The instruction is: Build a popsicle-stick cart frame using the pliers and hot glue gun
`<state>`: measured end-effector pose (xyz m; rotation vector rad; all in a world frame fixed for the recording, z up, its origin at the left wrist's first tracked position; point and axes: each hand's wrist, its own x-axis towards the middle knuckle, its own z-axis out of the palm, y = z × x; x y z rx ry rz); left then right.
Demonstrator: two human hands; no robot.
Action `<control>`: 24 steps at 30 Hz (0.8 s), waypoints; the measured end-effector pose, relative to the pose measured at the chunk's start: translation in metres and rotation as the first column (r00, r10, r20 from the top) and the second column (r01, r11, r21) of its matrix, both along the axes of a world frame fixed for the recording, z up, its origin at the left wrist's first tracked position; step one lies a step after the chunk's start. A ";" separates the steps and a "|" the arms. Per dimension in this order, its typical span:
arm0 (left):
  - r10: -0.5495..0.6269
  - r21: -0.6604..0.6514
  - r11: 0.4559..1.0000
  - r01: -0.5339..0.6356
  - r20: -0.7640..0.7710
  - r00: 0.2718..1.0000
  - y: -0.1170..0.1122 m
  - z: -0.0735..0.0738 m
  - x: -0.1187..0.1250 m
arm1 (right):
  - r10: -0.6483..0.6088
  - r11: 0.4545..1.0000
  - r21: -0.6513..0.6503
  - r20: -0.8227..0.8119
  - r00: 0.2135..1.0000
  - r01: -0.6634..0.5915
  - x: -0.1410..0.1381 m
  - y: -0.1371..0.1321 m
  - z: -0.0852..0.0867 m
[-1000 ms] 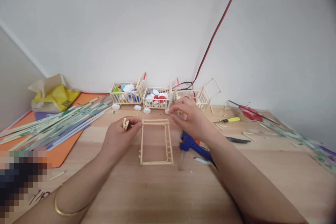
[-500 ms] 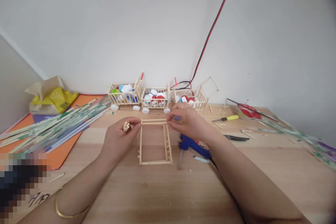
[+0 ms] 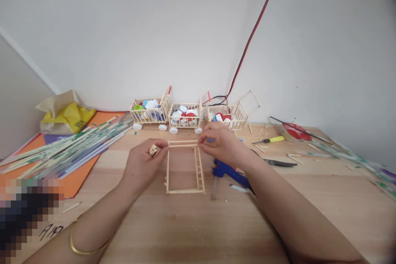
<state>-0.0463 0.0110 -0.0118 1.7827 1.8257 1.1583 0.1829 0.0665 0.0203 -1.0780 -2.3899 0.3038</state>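
A rectangular frame of thin wooden sticks [image 3: 185, 191] lies on the table before me, with short uprights along its right side. My left hand [image 3: 147, 159] pinches the far left corner of the frame, and a small bundle of short sticks [image 3: 152, 150] is tucked in its curled fingers. At the far right corner, my right hand [image 3: 221, 144] pinches the end of the far crosspiece between thumb and finger. Just right of the frame lies a blue glue gun [image 3: 227, 171] with a clear glue stick, partly covered by my right forearm.
Against the wall stand small stick carts [image 3: 185, 114] filled with bottle caps. To the left lie bundled sticks [image 3: 89, 142] on orange card [image 3: 72, 187] and a yellow bag [image 3: 69, 119]. Rightward are a yellow-handled tool [image 3: 272, 140], a black blade [image 3: 280, 163] and a red bowl [image 3: 297, 133].
The view has shifted slightly, so everything sits a little further right. Both hands keep their pinch at the far corners of the frame.
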 end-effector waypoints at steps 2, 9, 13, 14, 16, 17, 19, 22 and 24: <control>0.012 -0.027 1.000 -0.012 0.005 1.000 -0.001 0.002 0.001 | 0.002 1.000 -0.012 0.000 1.000 -0.002 0.000 0.000 -0.001; 0.041 -0.089 0.995 -0.035 0.073 0.996 0.000 0.005 0.003 | 0.006 0.999 -0.047 -0.030 1.000 -0.008 0.001 0.002 -0.003; 0.035 -0.093 0.995 -0.025 0.100 0.994 0.000 0.004 0.003 | 0.019 0.999 -0.048 -0.039 0.999 -0.021 0.001 0.003 -0.005; 0.033 -0.092 0.995 -0.023 0.102 0.994 0.000 0.003 0.003 | 0.018 0.999 -0.049 -0.040 0.999 -0.020 0.001 0.003 -0.005; 0.032 -0.089 0.996 -0.023 0.106 0.994 0.000 0.003 0.003 | 0.016 0.998 -0.055 -0.037 0.999 -0.018 0.000 0.003 -0.005; 0.032 -0.088 0.996 -0.023 0.109 0.993 0.000 0.003 0.003 | 0.016 0.998 -0.058 -0.034 0.999 -0.018 0.000 0.003 -0.005; 0.029 -0.093 0.995 -0.019 0.113 0.993 0.000 0.003 0.002 | 0.013 0.998 -0.062 -0.031 0.999 -0.015 0.000 0.003 -0.003; 0.030 -0.098 0.995 -0.017 0.128 0.991 0.000 0.005 0.002 | 0.012 0.998 -0.067 -0.048 0.999 -0.015 0.001 0.001 0.003; 0.037 -0.089 0.996 -0.025 0.141 0.989 0.000 0.006 0.002 | 0.011 0.998 -0.065 -0.068 0.998 -0.016 0.002 -0.001 0.007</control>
